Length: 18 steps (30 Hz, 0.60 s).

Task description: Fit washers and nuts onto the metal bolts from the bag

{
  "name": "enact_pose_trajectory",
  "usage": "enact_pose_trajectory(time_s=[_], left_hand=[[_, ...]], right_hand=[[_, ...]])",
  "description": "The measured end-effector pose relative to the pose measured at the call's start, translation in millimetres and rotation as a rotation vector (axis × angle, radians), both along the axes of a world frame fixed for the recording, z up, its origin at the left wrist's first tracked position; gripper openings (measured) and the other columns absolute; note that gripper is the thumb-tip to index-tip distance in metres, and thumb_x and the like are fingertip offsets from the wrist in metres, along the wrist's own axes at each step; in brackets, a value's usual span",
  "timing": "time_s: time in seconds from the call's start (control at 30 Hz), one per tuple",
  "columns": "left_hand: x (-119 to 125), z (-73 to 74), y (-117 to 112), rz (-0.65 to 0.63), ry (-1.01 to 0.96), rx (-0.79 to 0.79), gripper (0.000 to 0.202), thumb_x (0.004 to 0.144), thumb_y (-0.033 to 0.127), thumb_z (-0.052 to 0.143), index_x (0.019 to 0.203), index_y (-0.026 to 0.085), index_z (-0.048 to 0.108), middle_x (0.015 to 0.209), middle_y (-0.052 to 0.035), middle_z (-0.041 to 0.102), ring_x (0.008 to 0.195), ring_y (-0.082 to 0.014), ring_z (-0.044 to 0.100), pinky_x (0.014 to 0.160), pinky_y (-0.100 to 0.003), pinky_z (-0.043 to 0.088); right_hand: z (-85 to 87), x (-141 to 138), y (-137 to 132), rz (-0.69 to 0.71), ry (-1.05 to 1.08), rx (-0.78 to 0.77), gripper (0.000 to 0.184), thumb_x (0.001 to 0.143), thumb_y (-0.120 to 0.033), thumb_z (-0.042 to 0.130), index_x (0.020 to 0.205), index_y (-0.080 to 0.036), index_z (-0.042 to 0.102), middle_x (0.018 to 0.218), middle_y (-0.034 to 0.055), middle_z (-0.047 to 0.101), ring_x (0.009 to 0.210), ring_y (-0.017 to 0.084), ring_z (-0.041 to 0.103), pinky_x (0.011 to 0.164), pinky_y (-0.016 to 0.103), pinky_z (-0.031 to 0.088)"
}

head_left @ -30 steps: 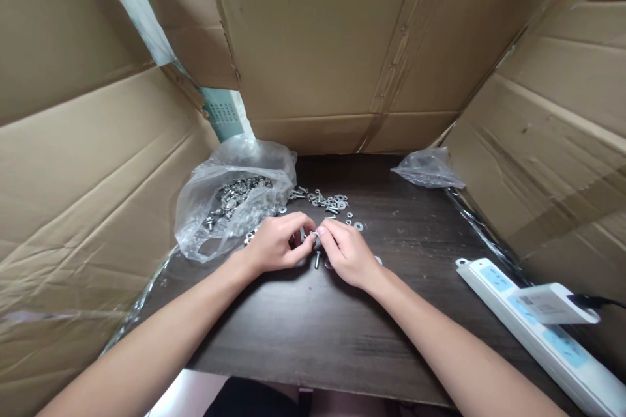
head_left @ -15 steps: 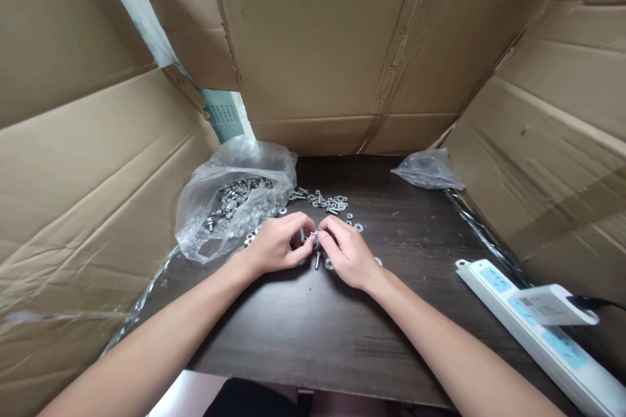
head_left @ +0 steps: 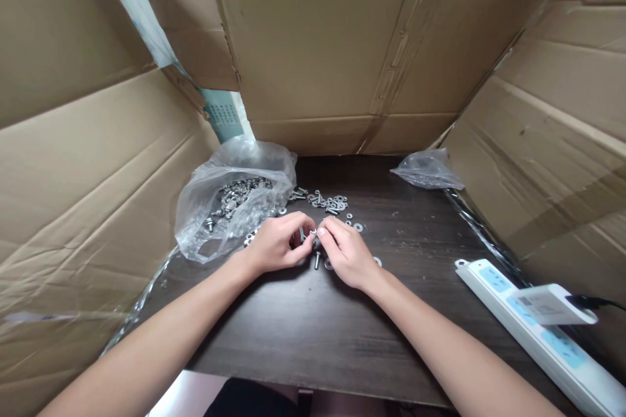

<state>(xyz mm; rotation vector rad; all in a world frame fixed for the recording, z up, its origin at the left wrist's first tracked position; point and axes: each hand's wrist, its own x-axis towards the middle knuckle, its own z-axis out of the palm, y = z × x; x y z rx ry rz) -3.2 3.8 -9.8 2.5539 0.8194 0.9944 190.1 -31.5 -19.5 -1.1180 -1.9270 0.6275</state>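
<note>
My left hand (head_left: pixel 283 241) and my right hand (head_left: pixel 345 247) meet fingertip to fingertip over the middle of the dark table. Between their pinched thumbs and index fingers is a small bolt (head_left: pixel 314 232), mostly covered by the fingers; whether a nut or washer sits on it I cannot tell. Just below the fingertips a loose bolt (head_left: pixel 317 260) lies on the table. One washer (head_left: pixel 328 264) is partly hidden under my right hand, and another washer (head_left: pixel 377 262) shows beside that wrist. A few metal pieces lie behind my left fingers.
A clear plastic bag (head_left: pixel 195 208) full of metal fasteners lies open at the left. Scattered washers and bolts (head_left: pixel 335 203) lie beyond the hands. A smaller plastic bag (head_left: pixel 428 169) is at the back right, a white power strip (head_left: pixel 525 332) at the right. Cardboard walls (head_left: pixel 313 45) surround the table.
The fingertips have shifted very slightly around the small bolt. Both hands stay in the same place, and the loose pieces on the table have not moved.
</note>
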Motion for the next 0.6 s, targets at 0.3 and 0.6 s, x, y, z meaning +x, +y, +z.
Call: enact_pose_trajectory(time_s=[0.3,0.6], left_hand=[[-0.8,-1.3,0.0,0.008,0.014,0.002,0.008,0.09,0.022,0.057,0.096,0.016,0.06,0.081,-0.0003,0.066,0.058,-0.008,0.059,0.057,-0.02,0.046],[-0.3,-1.8,0.4,-0.005,0.007,0.027,0.008,0.091,0.021,0.056,0.096,0.016,0.06,0.081,0.0,0.066,0.058,-0.0076,0.059,0.057,-0.02,0.045]], right_hand=[[1.3,1.0,-0.8,-0.004,0.017,0.001,0.017,0.1,-0.023,0.044,0.084,-0.02,0.05,0.083,0.0019,0.056,0.075,0.016,0.052,0.071,0.03,0.038],[-2.4,0.6,1.6,0.006,0.002,0.024,0.023,0.102,-0.024,0.041,0.081,-0.02,0.047,0.08,0.0019,0.055,0.073,0.016,0.051,0.069,0.029,0.036]])
